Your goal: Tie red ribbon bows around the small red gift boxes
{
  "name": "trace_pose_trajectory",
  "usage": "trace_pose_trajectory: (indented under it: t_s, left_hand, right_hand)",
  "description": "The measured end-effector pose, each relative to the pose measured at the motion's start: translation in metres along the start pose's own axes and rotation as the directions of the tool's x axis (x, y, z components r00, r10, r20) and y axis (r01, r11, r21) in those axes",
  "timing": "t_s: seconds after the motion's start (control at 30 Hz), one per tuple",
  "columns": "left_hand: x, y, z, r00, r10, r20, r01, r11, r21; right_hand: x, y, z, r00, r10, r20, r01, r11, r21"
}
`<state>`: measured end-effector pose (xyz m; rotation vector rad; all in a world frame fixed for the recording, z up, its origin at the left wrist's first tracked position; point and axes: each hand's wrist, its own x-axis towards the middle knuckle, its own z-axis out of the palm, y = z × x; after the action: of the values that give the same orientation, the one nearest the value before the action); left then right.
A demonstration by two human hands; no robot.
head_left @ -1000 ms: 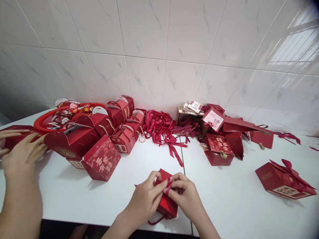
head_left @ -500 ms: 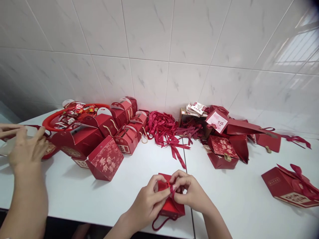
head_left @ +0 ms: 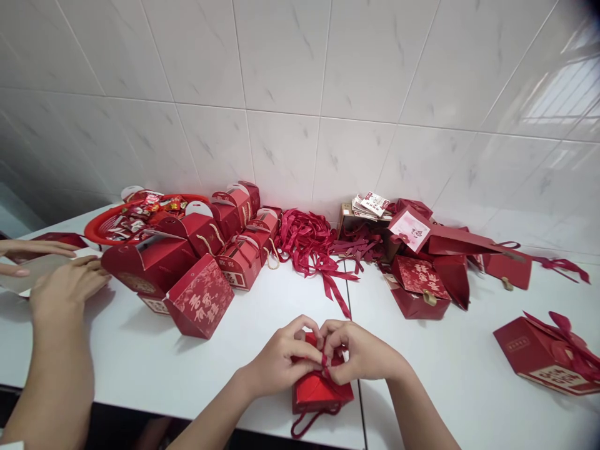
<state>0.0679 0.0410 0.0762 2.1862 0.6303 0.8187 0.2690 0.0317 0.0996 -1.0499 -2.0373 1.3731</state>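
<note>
A small red gift box stands near the front edge of the table, with a dark red cord handle hanging from its near side. Over its top, my left hand and my right hand meet, fingertips nearly touching. Both pinch a narrow red ribbon that lies across the box top. My fingers hide part of the ribbon and the box's upper side. A loose pile of red ribbons lies behind, against the wall.
Left of me, a co-worker's hands rest on a pale sheet of card. Nearby are a red basket of wrapped sweets and several red boxes. Rightward lie more boxes, cards and a bow-tied box.
My hands stay pinched on the ribbon and have shifted slightly, showing more of the box's near side. The co-worker's hands have flattened over the card.
</note>
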Motion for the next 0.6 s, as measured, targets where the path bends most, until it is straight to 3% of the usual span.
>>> trace_pose_trajectory:
  t_s: [0.13, 0.3, 0.43, 0.6]
  left_hand:
    - [-0.003, 0.005, -0.017, 0.997, -0.082, -0.012, 0.082, 0.996, 0.025]
    - [-0.007, 0.010, -0.036, 0.971, -0.232, 0.053, 0.225, 0.969, 0.106]
    - [-0.003, 0.005, -0.026, 0.978, -0.181, 0.108, 0.177, 0.983, 0.040]
    - [0.002, 0.000, -0.034, 0.982, -0.186, 0.034, 0.164, 0.930, 0.328]
  right_hand:
    - [-0.014, 0.001, 0.003, 0.986, -0.039, -0.162, 0.025, 0.996, -0.086]
    - [-0.036, 0.007, 0.008, 0.909, -0.024, -0.416, -0.109, 0.949, -0.294]
    - [-0.040, 0.011, 0.013, 0.851, -0.134, -0.508, -0.110, 0.900, -0.421]
    - [-0.041, 0.015, 0.015, 0.822, -0.189, -0.537, -0.146, 0.842, -0.519]
